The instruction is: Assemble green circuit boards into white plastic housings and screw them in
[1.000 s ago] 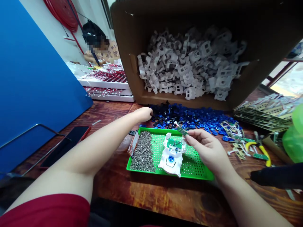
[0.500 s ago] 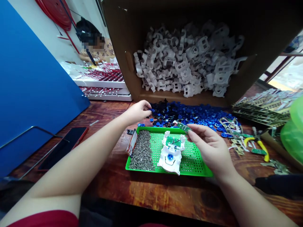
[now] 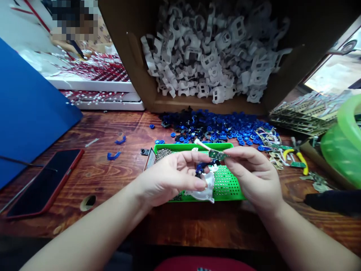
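My right hand [image 3: 251, 173] pinches a small green circuit board [image 3: 216, 154] by its right end. A white connector lead [image 3: 200, 144] sticks out from the board's left side. Close beside it, my left hand [image 3: 175, 175] is closed round a small dark blue and black plastic piece [image 3: 200, 168]. Both hands hover over a perforated green tray [image 3: 229, 188]. Under them lies a white plastic housing [image 3: 207, 192], partly covered by my left hand. Small metal screws [image 3: 163, 152] fill the tray's left end, mostly hidden behind that hand.
Behind the tray spreads a heap of blue and black pieces [image 3: 214, 126]. A tilted cardboard box [image 3: 169, 107] holds many white housings [image 3: 208, 56]. Yellow-handled pliers [image 3: 303, 163] and a green tub [image 3: 344, 146] are right; a phone [image 3: 46, 180] lies left. A person is at the back left.
My left hand has come back from the blue heap with a small blue and black piece, meeting my right hand over the tray. The right hand keeps its board. The view has shifted.
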A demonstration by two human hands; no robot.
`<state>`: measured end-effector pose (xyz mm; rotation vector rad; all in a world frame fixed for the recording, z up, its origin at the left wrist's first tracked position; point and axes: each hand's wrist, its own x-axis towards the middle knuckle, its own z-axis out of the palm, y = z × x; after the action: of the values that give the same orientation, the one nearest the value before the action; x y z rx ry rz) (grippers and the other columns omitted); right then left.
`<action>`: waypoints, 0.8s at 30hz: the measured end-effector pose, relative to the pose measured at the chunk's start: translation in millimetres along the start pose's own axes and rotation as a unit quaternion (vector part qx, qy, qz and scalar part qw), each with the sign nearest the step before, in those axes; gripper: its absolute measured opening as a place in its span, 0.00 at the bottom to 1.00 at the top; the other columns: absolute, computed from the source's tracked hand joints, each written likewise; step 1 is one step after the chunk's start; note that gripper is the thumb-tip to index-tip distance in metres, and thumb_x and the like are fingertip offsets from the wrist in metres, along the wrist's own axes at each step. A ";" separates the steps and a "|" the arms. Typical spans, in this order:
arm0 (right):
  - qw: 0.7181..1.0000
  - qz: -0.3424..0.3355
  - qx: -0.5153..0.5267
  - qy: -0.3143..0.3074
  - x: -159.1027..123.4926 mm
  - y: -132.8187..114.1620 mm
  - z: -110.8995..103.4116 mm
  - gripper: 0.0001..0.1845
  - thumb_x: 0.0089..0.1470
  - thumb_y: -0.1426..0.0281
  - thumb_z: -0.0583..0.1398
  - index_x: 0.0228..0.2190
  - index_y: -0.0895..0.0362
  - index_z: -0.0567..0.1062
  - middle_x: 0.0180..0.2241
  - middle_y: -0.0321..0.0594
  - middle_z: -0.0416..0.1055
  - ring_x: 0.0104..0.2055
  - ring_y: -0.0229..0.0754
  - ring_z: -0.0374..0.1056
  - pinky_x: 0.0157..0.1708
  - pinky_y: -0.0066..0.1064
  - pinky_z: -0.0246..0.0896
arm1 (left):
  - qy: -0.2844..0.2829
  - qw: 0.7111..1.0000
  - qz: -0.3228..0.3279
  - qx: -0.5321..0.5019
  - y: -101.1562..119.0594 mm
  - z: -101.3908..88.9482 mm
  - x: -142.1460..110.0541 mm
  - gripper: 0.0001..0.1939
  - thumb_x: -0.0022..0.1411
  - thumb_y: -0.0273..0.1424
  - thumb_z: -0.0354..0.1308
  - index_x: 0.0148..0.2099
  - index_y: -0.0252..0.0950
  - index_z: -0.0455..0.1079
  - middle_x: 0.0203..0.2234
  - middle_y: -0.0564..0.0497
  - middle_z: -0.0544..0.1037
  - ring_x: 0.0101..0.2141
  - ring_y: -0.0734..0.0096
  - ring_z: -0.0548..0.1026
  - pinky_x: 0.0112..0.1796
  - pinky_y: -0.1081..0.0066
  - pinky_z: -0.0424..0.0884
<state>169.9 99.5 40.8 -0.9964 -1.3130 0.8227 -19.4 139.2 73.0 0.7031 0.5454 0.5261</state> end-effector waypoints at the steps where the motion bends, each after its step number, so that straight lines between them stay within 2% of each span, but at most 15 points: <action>1: 1.000 -0.001 -0.010 -0.017 -0.6 0.2 -0.2 0.09 0.52 0.72 0.60 0.37 0.49 0.75 0.36 0.35 0.72 0.39 0.33 0.70 0.39 0.24 0.70 | -0.001 1.000 -0.003 -0.005 -1.5 -1.2 0.2 0.21 0.42 0.16 0.66 0.41 0.34 0.73 0.30 0.51 0.78 0.28 0.79 0.76 0.32 0.79 0.72; 6: 0.998 -0.018 -0.022 -0.064 -1.8 -0.1 0.5 0.10 0.52 0.73 0.60 0.37 0.48 0.74 0.37 0.34 0.72 0.41 0.34 0.69 0.41 0.24 0.69 | -0.019 0.999 -0.035 0.010 -4.3 -4.5 -0.7 0.24 0.42 0.16 0.68 0.42 0.36 0.70 0.31 0.52 0.78 0.30 0.76 0.77 0.33 0.78 0.72; 10: 0.998 0.023 -0.032 -0.052 -2.5 1.0 1.9 0.08 0.52 0.71 0.61 0.36 0.49 0.74 0.35 0.35 0.72 0.38 0.34 0.69 0.37 0.24 0.70 | 0.027 0.995 -0.017 0.098 -5.0 -3.4 2.1 0.13 0.52 0.29 0.64 0.40 0.34 0.69 0.27 0.52 0.77 0.29 0.74 0.77 0.33 0.75 0.72; 13: 0.997 0.037 -0.043 -0.046 -3.6 2.2 2.3 0.07 0.52 0.69 0.61 0.36 0.52 0.74 0.35 0.37 0.73 0.38 0.35 0.70 0.37 0.26 0.71 | 0.045 0.986 0.025 0.157 -6.8 -1.3 3.7 0.10 0.58 0.33 0.59 0.41 0.35 0.68 0.26 0.52 0.77 0.29 0.74 0.77 0.34 0.73 0.71; 18: 0.997 0.025 -0.052 -0.046 -4.2 0.9 3.8 0.11 0.52 0.73 0.60 0.39 0.49 0.74 0.38 0.34 0.73 0.40 0.32 0.70 0.43 0.24 0.70 | 0.035 0.980 0.056 0.187 -12.3 0.1 2.5 0.10 0.61 0.33 0.56 0.44 0.36 0.65 0.32 0.50 0.79 0.36 0.70 0.77 0.40 0.69 0.70; 24: 0.995 0.085 -0.043 0.001 -0.9 -0.8 7.7 0.10 0.51 0.68 0.62 0.38 0.52 0.75 0.37 0.36 0.74 0.37 0.34 0.71 0.39 0.25 0.72 | 0.052 0.975 0.085 0.200 -14.4 3.5 3.4 0.12 0.63 0.31 0.52 0.49 0.37 0.65 0.46 0.48 0.74 0.43 0.66 0.76 0.45 0.66 0.70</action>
<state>162.1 99.3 41.1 -1.1892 -1.2838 0.8997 -10.9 130.4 64.0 1.1176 0.7025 0.6214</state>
